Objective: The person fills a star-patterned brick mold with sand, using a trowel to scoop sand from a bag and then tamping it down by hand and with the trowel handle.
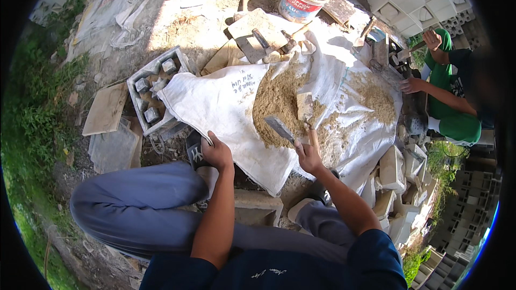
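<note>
- The right hand (307, 153) grips a trowel (280, 128), blade on the sand pile (279, 99) at mid-scene.
- The left hand (216, 153) rests curled on the near edge of the white sack (215, 104), left of the sand.

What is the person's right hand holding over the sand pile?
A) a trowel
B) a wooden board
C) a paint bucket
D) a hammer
A: the right hand grips a trowel whose flat metal blade lies on the sand heaped on the white sack.
</note>
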### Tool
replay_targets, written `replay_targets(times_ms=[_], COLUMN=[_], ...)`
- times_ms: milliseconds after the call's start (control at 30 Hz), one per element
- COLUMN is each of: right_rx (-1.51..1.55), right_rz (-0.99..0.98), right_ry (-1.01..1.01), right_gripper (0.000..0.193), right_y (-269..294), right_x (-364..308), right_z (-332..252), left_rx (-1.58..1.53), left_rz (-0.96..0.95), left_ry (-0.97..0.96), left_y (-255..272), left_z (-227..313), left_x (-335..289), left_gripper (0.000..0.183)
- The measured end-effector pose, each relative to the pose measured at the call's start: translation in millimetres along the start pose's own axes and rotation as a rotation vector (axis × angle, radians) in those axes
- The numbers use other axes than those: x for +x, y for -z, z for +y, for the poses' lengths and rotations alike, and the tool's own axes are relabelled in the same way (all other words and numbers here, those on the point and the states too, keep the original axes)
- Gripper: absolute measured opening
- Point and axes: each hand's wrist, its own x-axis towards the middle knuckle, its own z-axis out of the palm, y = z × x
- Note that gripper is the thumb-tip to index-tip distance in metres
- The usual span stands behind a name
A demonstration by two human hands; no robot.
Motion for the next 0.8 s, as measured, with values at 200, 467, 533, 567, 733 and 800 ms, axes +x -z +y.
replay_targets(times_ms=[200,467,533,567,733,800], right_rx=[0.408,-0.178,-0.038,-0.039,0.041,-0.234], right_rz=[0.103,-0.071,0.009,0.000,0.163,0.258], right_ry=[0.187,-0.092,-0.058,-0.056,0.234,0.127], right_gripper=[0.063,0.064,0.063,0.063,0.050,0.050], right_y=[-9.5,-14.4,-5.9,-2.3,-5.5,-25.9], right_x=[-4.5,2.5,2.8,3.4,6.1,2.6], right_z=[-3.8,12.7,-8.4,-17.5,-12.3,23.3], left_rx=[0.043,-0.004,-0.002,-0.007,-0.013,-0.002], left_rz=[0.020,0.003,-0.002,0.003,0.005,-0.047], left_ry=[-0.022,-0.011,0.010,0.009,0.014,0.040], left_y=[2.8,-3.1,0.5,0.8,-4.4,-11.8], left_z=[2.0,0.7,-0.2,-0.1,0.7,8.0], left_x=[3.6,-0.9,1.4,3.0,1.2,-8.7], left_gripper=[0.037,0.036,0.036,0.035,0.038,0.039])
